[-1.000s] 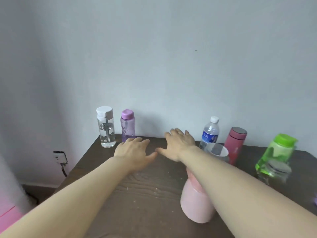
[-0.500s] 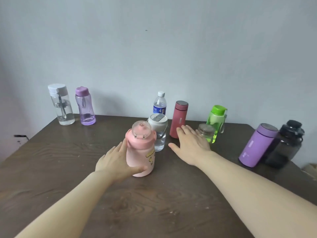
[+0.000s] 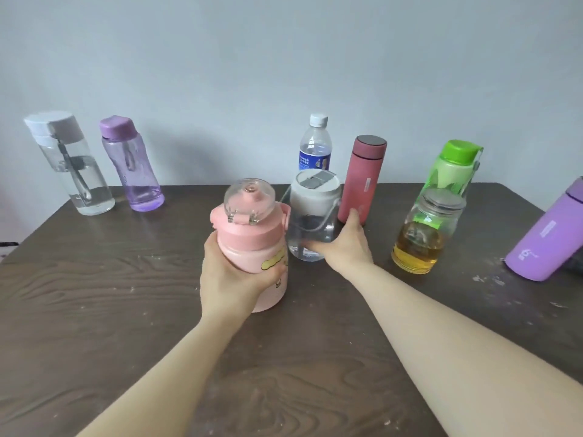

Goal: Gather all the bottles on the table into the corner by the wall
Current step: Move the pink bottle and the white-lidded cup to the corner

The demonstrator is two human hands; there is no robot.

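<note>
Since half a second ago both hands have closed in: left hand (image 3: 235, 275) now wraps the pink jug (image 3: 252, 244), right hand (image 3: 342, 247) has reached the clear jug (image 3: 312, 216).

Left hand: fingers curled round the pink jug's body from its left, thumb across the front over the yellow print. Firm hold. Whether the jug's base is off the surface (image 3: 94, 310) I cannot tell.

Right hand: partly open, thumb along the clear jug's lower front, fingers round its right side. One fingertip is at the base of the red flask (image 3: 362, 181); contact unclear.

Taking the pink jug as landmark:
- clear jug just right, touching or nearly so
- water bottle (image 3: 315, 146) behind it, by the wall
- red flask behind-right
- tea jar (image 3: 422, 238) well right, green bottle (image 3: 451, 168) behind that
- purple flask (image 3: 549, 234) far right at frame edge, tilted
- white-capped bottle (image 3: 69, 165) and lilac bottle (image 3: 131, 165) far left at the back corner, side by side, apart from the rest
</note>
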